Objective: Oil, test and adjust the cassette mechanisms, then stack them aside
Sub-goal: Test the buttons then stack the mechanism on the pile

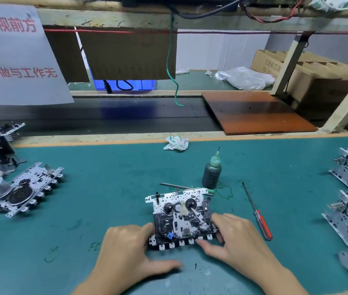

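— Cassette mechanism (181,218) sits flat on the mat, between both sets of fingers. Testing now?

— Looks so. Left hand (126,248) curls round its left edge; right hand (232,237) grips the right side, thumb at the keys. Brace firmly — press one key at a time.

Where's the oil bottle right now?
In the head view the oil bottle stands upright on the green mat, just right of centre, behind the cassette mechanism being handled and left of the red-handled screwdriver.
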The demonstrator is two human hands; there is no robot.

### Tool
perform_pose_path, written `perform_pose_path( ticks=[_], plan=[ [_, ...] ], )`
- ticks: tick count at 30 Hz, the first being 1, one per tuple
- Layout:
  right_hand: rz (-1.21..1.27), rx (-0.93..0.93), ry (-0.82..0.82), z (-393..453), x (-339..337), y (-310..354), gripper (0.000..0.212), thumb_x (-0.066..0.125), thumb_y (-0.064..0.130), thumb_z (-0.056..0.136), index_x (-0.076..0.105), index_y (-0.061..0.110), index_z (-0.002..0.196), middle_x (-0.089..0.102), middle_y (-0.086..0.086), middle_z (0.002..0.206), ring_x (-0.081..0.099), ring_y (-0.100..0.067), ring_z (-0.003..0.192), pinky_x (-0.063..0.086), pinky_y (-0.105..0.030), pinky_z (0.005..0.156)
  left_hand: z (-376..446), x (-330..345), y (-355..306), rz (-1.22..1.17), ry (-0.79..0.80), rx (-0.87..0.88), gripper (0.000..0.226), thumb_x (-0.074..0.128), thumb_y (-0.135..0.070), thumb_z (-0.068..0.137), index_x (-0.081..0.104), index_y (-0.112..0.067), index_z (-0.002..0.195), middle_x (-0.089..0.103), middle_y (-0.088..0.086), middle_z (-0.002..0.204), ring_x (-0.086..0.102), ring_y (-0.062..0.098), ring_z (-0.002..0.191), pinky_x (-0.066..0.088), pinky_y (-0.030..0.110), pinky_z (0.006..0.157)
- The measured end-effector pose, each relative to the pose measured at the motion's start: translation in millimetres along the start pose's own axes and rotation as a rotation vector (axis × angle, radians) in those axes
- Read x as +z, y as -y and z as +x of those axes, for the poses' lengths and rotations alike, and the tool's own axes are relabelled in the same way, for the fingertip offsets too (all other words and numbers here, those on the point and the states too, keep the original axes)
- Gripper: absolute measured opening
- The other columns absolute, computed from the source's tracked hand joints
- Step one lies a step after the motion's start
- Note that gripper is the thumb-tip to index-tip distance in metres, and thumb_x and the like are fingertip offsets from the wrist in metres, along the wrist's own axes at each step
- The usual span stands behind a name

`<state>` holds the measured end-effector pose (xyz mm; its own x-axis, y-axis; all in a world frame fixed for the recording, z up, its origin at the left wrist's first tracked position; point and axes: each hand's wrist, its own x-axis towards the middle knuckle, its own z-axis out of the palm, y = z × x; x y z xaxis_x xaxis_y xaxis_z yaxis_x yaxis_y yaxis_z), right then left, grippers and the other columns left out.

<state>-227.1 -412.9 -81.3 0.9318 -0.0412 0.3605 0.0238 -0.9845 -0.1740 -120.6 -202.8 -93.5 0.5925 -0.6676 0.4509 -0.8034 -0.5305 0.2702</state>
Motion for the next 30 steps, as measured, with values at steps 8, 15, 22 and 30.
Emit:
perform_pose_path(
  ticks=[8, 15, 22, 30],
  plan=[
    [0.023, -0.038, -0.008, -3.9, -1.2, -0.4, 0.051, 0.052, 0.07, 0.068, 0.037, 0.022, 0.057, 0.036, 0.013, 0.05, 0.037, -0.007, 0.044, 0.024, -0.017, 0.045, 5.7, 4.9, -5.3, 0.065, -0.05, -0.094, 0.064, 0.051, -0.076, 0.059, 0.045, -0.015, 0.04, 0.035, -0.002, 0.03, 0.04, 0.018, 0.026, 0.027, 0.018, 0.033],
    [0.001, 0.007, -0.048, -2.3, 2.3, 0.9, 0.048, 0.047, 0.069, 0.071, 0.034, 0.024, 0.062, 0.036, 0.013, 0.048, 0.041, -0.01, 0.041, 0.033, -0.02, 0.041, 4.6, -2.8, -2.8, -0.055, 0.03, -0.02, 0.073, 0.039, -0.09, 0.062, 0.049, -0.02, 0.046, 0.039, -0.007, 0.032, 0.041, 0.011, 0.028, 0.034, 0.017, 0.032],
    [0.049, 0.031, -0.018, -1.5, -1.0, -0.3, 0.05, 0.049, 0.071, 0.069, 0.032, 0.025, 0.063, 0.031, 0.016, 0.052, 0.029, -0.006, 0.046, 0.032, -0.02, 0.041, 0.8, -7.5, -6.4, -0.085, 0.082, 0.007, 0.055, 0.051, -0.083, 0.057, 0.061, -0.029, 0.051, 0.039, -0.008, 0.032, 0.04, 0.006, 0.03, 0.033, 0.016, 0.032],
    [0.102, 0.061, 0.003, -4.3, -7.0, 0.2, 0.055, 0.047, 0.074, 0.073, 0.032, 0.024, 0.055, 0.034, 0.012, 0.044, 0.035, -0.006, 0.04, 0.031, -0.019, 0.041, 1.5, -18.4, -7.6, -0.066, 0.171, -0.097, 0.067, 0.041, -0.091, 0.054, 0.058, -0.026, 0.052, 0.041, -0.011, 0.033, 0.042, 0.005, 0.032, 0.038, 0.018, 0.033]
  ],
)
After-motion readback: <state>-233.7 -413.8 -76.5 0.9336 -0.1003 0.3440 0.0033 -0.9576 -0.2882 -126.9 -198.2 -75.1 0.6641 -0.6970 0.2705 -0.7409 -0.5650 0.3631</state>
